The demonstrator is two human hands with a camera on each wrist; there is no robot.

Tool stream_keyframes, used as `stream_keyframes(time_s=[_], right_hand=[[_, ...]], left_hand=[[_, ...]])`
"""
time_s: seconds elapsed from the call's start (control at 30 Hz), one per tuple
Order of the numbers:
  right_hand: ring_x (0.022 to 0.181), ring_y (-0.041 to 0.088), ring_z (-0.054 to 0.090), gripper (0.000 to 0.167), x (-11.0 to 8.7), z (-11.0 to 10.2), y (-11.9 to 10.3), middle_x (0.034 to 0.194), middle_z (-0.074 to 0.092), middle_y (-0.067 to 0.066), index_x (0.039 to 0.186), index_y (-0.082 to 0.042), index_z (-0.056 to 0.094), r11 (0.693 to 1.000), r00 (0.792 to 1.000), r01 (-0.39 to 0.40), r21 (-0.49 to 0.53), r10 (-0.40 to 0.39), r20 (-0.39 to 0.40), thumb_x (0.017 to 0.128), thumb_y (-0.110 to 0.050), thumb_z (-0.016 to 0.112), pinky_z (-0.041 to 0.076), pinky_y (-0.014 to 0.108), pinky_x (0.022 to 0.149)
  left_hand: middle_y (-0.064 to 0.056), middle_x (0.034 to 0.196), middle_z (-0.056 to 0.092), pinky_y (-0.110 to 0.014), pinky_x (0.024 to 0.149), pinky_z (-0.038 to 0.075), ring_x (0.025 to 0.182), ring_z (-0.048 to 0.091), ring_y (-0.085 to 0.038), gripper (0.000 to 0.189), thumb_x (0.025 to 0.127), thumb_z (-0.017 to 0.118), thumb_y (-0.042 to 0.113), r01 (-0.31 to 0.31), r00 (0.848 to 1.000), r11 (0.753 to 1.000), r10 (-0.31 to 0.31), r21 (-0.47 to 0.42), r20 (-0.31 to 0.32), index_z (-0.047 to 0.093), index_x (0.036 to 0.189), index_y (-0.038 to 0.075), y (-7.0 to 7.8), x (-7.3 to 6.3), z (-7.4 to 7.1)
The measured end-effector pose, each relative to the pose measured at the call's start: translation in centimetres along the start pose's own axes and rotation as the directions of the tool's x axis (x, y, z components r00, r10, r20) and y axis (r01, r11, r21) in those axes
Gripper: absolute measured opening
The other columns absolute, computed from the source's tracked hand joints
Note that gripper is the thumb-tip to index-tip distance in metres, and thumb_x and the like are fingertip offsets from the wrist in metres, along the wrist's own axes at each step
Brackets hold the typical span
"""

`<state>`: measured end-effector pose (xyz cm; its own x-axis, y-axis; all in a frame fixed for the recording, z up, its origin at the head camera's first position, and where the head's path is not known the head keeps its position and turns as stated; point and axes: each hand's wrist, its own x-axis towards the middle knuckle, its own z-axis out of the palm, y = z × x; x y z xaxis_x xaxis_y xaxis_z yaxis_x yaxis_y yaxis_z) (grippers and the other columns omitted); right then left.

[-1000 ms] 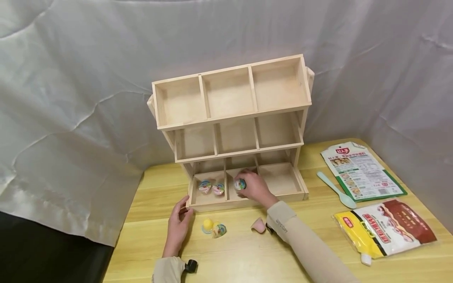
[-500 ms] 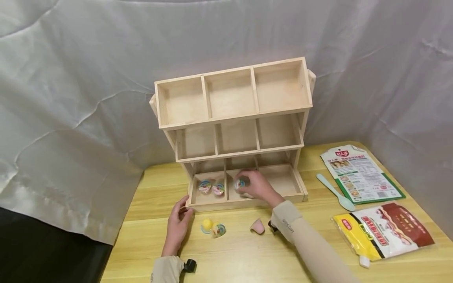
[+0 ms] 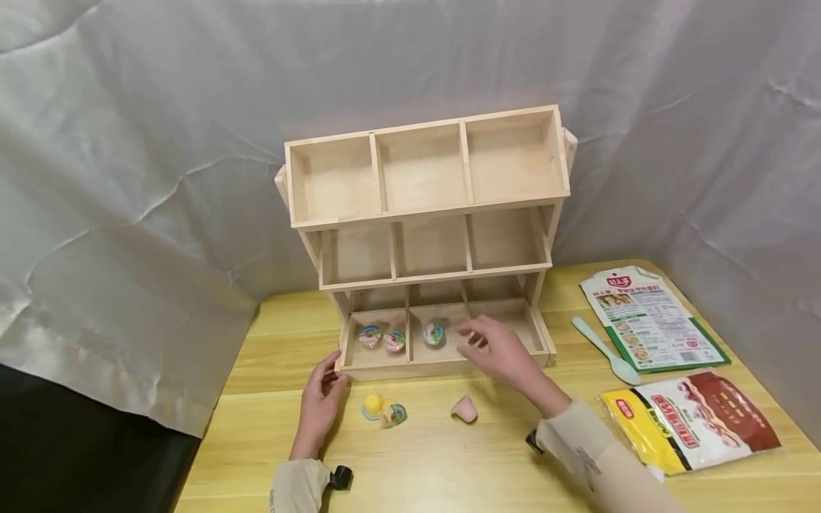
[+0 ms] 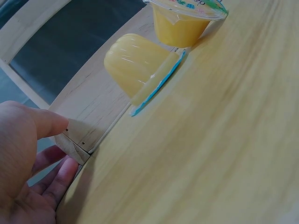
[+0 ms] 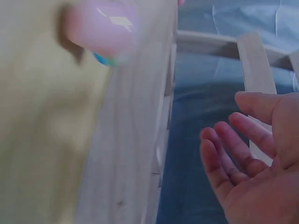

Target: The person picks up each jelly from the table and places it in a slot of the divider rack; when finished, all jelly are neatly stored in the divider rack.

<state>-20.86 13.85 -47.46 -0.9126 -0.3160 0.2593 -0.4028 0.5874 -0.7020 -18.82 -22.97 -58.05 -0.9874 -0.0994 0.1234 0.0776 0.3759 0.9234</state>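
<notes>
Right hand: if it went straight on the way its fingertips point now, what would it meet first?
Probably the cup in the bottom middle compartment, though the height of the right hand is unclear; it may pass above.

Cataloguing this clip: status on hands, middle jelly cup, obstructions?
Left hand holds corner of rack. Right hand empty. Jelly cup untouched in bottom middle compartment. Nothing visibly in its way.

From above, the head view faces forward and down onto a pale wooden three-tier rack (image 3: 431, 276), mid-frame; both wrist views, tilted and far closer, share it.
</notes>
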Motion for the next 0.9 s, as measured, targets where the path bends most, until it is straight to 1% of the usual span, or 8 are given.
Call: stream_keyframes(time_s=[0.1, 0.2, 0.3, 0.4, 0.53, 0.7, 0.8, 0.9], right_hand=[[0.088, 0.014, 0.067, 0.027, -2.0, 0.3, -0.1, 0.109, 0.073, 0.009, 0.120, -0.006, 0.074, 1.000, 1.000, -0.016, 0.010, 0.015, 0.021, 0.093, -0.011, 0.076, 0.059, 0.030, 0.078], [0.087, 0.014, 0.067, 0.025, -3.4, 0.9, 0.0, 0.110, 0.073, 0.009, 0.119, -0.007, 0.075, 0.999, 0.999, -0.038, 0.011, 0.037, 0.040, 0.094, -0.012, 0.075, 0.058, 0.026, 0.075], [0.087, 0.013, 0.066, 0.028, -4.5, 1.3, 0.3, 0.113, 0.074, 0.009, 0.121, -0.008, 0.074, 0.997, 0.994, -0.075, -0.017, 0.076, 0.073, 0.095, -0.018, 0.076, 0.056, 0.025, 0.074], [0.087, 0.014, 0.065, 0.035, -5.3, 1.7, 0.7, 0.115, 0.074, 0.010, 0.125, -0.008, 0.073, 0.991, 0.984, -0.128, -0.034, 0.131, 0.121, 0.094, -0.023, 0.078, 0.054, 0.026, 0.072], [0.087, 0.016, 0.064, 0.041, -6.0, 2.2, 1.1, 0.116, 0.075, 0.009, 0.125, -0.006, 0.072, 0.985, 0.970, -0.167, -0.044, 0.172, 0.169, 0.092, -0.029, 0.080, 0.051, 0.026, 0.071], [0.084, 0.014, 0.061, 0.043, -6.2, 2.9, 1.3, 0.113, 0.073, 0.007, 0.122, -0.007, 0.073, 0.986, 0.970, -0.150, -0.069, 0.161, 0.183, 0.090, -0.035, 0.081, 0.048, 0.024, 0.069], [0.082, 0.013, 0.060, 0.045, -6.2, 3.2, 1.1, 0.108, 0.073, 0.005, 0.121, -0.007, 0.073, 0.988, 0.969, -0.136, -0.075, 0.148, 0.196, 0.090, -0.039, 0.081, 0.048, 0.025, 0.069], [0.081, 0.012, 0.059, 0.047, -6.1, 3.5, 0.8, 0.101, 0.071, -0.001, 0.120, -0.008, 0.074, 0.987, 0.968, -0.127, -0.095, 0.144, 0.204, 0.089, -0.043, 0.081, 0.047, 0.025, 0.070]], left_hand=[[-0.013, 0.148, 0.053, -0.016, 0.094, 0.048, 0.125, 0.059, -0.030, 0.051, 0.104, 0.064, 0.017, 0.002, 1.000, 1.000, -0.002, 0.001, -0.004, 0.051, 0.152, 0.023, 0.0, 0.0, -0.2], [-0.012, 0.147, 0.054, -0.015, 0.093, 0.048, 0.124, 0.059, -0.028, 0.051, 0.103, 0.065, 0.015, 0.001, 1.000, 1.000, -0.001, -0.007, -0.016, 0.053, 0.151, 0.025, 0.1, 0.2, -0.3], [-0.013, 0.146, 0.054, -0.015, 0.093, 0.048, 0.124, 0.060, -0.029, 0.050, 0.103, 0.065, 0.013, -0.007, 1.000, 1.000, 0.007, -0.003, -0.017, 0.053, 0.151, 0.024, 0.3, 0.3, -0.3], [-0.013, 0.145, 0.055, -0.015, 0.093, 0.048, 0.124, 0.060, -0.029, 0.050, 0.103, 0.066, 0.013, -0.003, 1.000, 1.000, 0.003, 0.001, -0.011, 0.054, 0.150, 0.024, 0.4, 0.3, -0.2], [-0.013, 0.146, 0.055, -0.016, 0.093, 0.048, 0.124, 0.060, -0.029, 0.050, 0.103, 0.065, 0.014, 0.005, 1.000, 1.000, -0.005, 0.003, -0.012, 0.053, 0.151, 0.024, 0.4, 0.3, -0.1], [-0.013, 0.146, 0.055, -0.016, 0.093, 0.048, 0.124, 0.060, -0.030, 0.049, 0.103, 0.065, 0.013, 0.005, 1.000, 1.000, -0.005, 0.001, -0.013, 0.054, 0.150, 0.024, 0.3, 0.2, 0.0], [-0.014, 0.145, 0.056, -0.016, 0.093, 0.049, 0.124, 0.061, -0.030, 0.049, 0.103, 0.065, 0.012, 0.004, 1.000, 1.000, -0.004, 0.002, -0.015, 0.054, 0.150, 0.024, 0.2, 0.2, 0.1], [-0.014, 0.145, 0.056, -0.016, 0.093, 0.049, 0.123, 0.061, -0.030, 0.050, 0.103, 0.065, 0.012, 0.001, 1.000, 1.000, -0.001, 0.003, -0.018, 0.054, 0.150, 0.023, 0.1, 0.1, 0.2]])
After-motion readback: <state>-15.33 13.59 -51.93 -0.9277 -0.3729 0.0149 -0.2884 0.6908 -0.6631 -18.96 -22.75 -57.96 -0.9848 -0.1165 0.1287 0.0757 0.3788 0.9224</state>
